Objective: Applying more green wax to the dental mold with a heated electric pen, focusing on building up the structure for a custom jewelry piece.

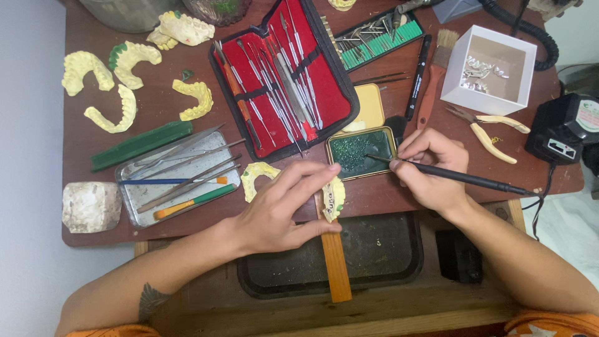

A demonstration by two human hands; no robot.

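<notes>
I count two hands at work. My left hand [281, 212] has its fingers [312, 173] closed around one yellow dental cast [334, 198], thumb below and forefinger over the top, holding it against the top end of a wooden peg [336, 262] that juts off the near edge of the table [387, 193]. My right hand [433, 168] pinches one thin black tool [449, 176] like a pen, its tip resting in the one small tin of green wax [360, 151]; an open yellow lid [368, 106] sits just behind that tin.

One more cast [257, 178] lies just left of my left fingers. At the far left I count five further casts [131, 62], spread apart. One red-lined instrument roll [284, 81] lies open at the centre back, one metal tray [178, 178] of about six hand tools sits left, with one green bar [142, 145] above it and one whitish block [92, 206] at the left edge. To the right: one white box [490, 70], one brush [433, 81], one black pen [418, 78], one pair of pliers [490, 128], one black device [564, 128] near the right edge.

Bare table is scarce: a strip along the near edge between the hands, and a patch right of my right hand. A dark recessed tray [380, 249] lies below the edge.
</notes>
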